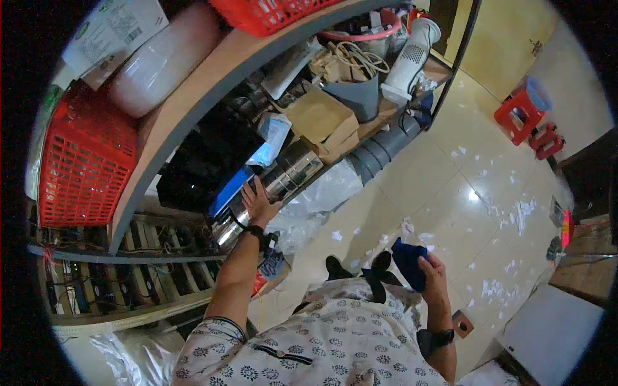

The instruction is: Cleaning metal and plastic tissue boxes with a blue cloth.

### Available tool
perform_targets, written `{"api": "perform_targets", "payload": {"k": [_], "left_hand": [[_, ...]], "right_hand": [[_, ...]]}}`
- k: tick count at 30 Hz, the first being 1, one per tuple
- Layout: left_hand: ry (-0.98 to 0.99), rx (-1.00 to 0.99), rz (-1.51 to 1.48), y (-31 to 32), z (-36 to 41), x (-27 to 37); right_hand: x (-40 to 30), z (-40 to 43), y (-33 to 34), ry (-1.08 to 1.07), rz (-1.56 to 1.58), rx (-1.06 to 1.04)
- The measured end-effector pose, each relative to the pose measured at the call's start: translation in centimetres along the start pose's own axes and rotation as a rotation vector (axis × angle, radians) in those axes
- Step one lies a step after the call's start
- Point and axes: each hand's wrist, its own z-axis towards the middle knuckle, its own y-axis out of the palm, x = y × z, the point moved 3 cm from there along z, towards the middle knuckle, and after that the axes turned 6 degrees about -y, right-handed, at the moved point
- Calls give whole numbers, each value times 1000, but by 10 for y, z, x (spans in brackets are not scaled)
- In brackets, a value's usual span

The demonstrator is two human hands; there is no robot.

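My left hand point(259, 205) lies on the lower shelf's front, fingers spread over a shiny metal appliance or canister point(295, 169). Whether it grips the metal or only rests there is hard to see. Just behind the fingers is a flat blue object point(231, 190). A pale blue-and-white packet point(274, 137) sits further along, beside an open cardboard box point(322, 116). In my right hand point(434, 277), held out over the floor, is a crumpled dark blue cloth point(409, 263).
Red plastic baskets point(87, 169) stand on the upper shelf point(193, 87). A grey bin point(355, 96) of cables and a white tower-shaped appliance point(410, 62) crowd the shelf's far end. Clear plastic sheeting point(323, 193) lies beneath. Paper scraps point(524, 212) litter the tiles near red stools point(519, 116).
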Motion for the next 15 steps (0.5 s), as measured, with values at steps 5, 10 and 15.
{"api": "perform_targets", "payload": {"k": [5, 10, 15], "left_hand": [[123, 235, -124, -3, -34, 7], [124, 116, -265, 2, -109, 39], [-36, -364, -399, 8, -170, 57]], "right_hand": [[-15, 6, -7, 29, 15, -59], [-8, 22, -32, 52, 47, -55], [-13, 41, -29, 102, 128, -101]]}}
